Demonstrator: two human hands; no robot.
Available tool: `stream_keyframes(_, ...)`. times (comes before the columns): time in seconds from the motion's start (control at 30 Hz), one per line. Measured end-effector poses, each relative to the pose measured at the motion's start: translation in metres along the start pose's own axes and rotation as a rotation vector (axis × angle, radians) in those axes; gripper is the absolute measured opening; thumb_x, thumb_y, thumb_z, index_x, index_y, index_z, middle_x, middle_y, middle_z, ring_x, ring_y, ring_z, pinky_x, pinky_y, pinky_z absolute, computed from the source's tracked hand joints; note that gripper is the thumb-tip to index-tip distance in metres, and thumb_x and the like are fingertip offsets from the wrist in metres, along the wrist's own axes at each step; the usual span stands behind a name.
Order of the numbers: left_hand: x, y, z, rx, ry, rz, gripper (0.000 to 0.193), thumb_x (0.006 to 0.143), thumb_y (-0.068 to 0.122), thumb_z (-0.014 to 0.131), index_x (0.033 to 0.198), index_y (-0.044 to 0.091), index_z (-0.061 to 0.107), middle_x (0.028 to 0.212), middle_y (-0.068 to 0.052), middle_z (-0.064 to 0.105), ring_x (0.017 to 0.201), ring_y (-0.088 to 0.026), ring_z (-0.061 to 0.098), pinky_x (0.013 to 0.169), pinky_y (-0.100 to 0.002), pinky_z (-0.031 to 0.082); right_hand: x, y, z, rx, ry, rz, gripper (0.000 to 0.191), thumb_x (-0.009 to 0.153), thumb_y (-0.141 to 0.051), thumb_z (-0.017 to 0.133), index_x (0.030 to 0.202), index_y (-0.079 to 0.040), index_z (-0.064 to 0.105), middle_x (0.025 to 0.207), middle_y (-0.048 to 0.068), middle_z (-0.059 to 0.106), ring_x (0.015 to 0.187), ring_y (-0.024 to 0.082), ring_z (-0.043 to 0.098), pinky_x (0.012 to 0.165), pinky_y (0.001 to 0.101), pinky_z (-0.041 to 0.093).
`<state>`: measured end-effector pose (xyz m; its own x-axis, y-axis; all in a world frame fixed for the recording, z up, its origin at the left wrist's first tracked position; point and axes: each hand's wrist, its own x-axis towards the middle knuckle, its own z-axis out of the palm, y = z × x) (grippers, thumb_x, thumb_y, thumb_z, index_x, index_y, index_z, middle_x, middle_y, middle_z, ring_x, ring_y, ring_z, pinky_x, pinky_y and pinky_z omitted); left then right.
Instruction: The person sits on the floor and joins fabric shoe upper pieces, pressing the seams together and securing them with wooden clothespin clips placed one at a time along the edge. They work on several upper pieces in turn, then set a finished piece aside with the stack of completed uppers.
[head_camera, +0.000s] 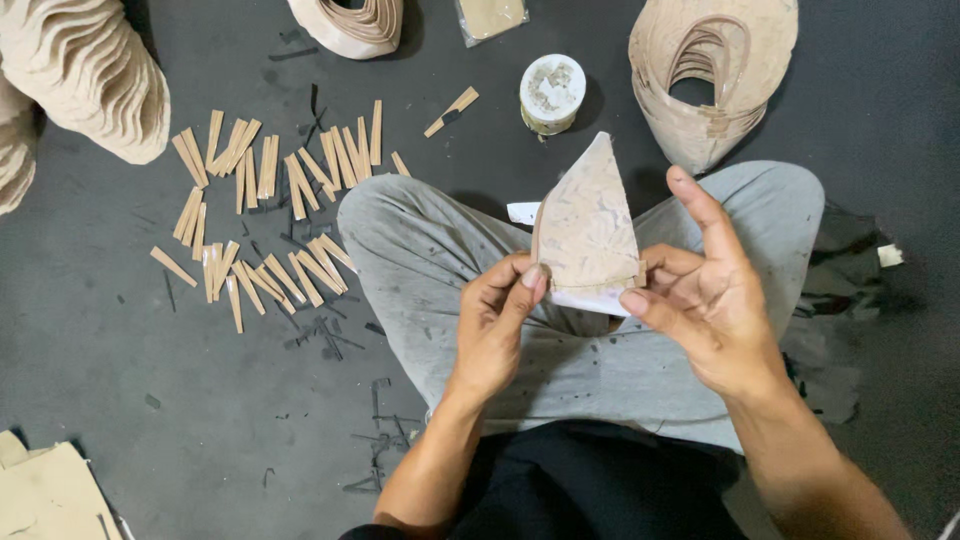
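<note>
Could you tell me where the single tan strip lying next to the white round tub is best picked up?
Pinch the tan strip across its narrow width near the middle, coming from above: it lies flat on the floor, apart from the white round tub.

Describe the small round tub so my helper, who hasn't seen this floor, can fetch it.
Start from the grey-trousered knees on the dark floor. Just beyond them stands a small round tub. It is the only white, lidded cylinder among tan strips and curved tan stacks.

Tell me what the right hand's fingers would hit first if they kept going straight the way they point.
Probably the stack of tan curved pieces; the right hand points its fingers up-frame toward it, though depth is unclear.
</note>
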<state>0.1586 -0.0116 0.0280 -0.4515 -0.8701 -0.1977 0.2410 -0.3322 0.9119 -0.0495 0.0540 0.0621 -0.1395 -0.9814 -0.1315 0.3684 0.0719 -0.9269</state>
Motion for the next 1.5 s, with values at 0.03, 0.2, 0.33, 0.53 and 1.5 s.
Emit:
stream_keyframes(0.03,0.0,0.002,0.001,-0.001,-0.013,-0.011,0.019,0.108,0.014,0.059,0.112,-0.001,0.069,0.097,0.005,0.065,0.091,-0.003,0.054,0.085,-0.02,0.044,0.0,0.0,0.002,-0.014,0.023,0.025,0.105,0.088,0.015,0.066,0.174,-0.009,0.01,0.108,0.016,0.069,0.102,0.017,0.066,0.09,0.0279,0.053)
stream_keyframes(0.2,-0.001,0.012,0.005,0.006,-0.057,-0.088,0.015,0.099,0.008,0.072,0.11,-0.002,0.071,0.098,0.001,0.071,0.09,-0.005,0.062,0.081,-0.023,0.05,0.008,-0.003,0.008,0.032,0.007,0.026,0.103,0.087,0.015,0.065,0.171,-0.01,0.01,0.113,0.018,0.07,0.106,0.016,0.068,0.093,0.0286,0.056)
stream_keyframes(0.33,-0.001,0.015,0.007,0.036,-0.082,-0.149,0.013,0.098,0.009,0.074,0.105,-0.002,0.074,0.095,0.0,0.072,0.088,-0.005,0.064,0.081,-0.023,0.052,0.012,-0.002,0.012,0.045,0.023,0.079,0.105,0.083,0.016,0.068,0.169,-0.009,0.012,0.118,0.023,0.07,0.108,0.019,0.07,0.093,0.0315,0.057)
stream_keyframes(0.53,-0.004,0.014,0.002,0.007,-0.112,-0.122,0.01,0.1,0.008,0.074,0.099,-0.002,0.074,0.092,0.0,0.071,0.086,-0.005,0.061,0.079,-0.022,0.05,0.014,-0.005,0.007,0.164,-0.015,0.121,0.105,0.084,0.015,0.069,0.172,-0.006,0.016,0.116,0.026,0.072,0.108,0.023,0.072,0.094,0.0315,0.057)
stream_keyframes(1.5,0.014,0.017,-0.013,-0.049,-0.213,-0.247,0.02,0.1,0.01,0.073,0.115,-0.004,0.076,0.099,-0.005,0.076,0.091,-0.008,0.067,0.086,-0.025,0.055,0.021,0.002,-0.007,0.165,-0.002,0.208,0.105,0.082,0.012,0.07,0.171,-0.004,0.017,0.095,0.018,0.075,0.09,0.017,0.072,0.082,0.0266,0.056)
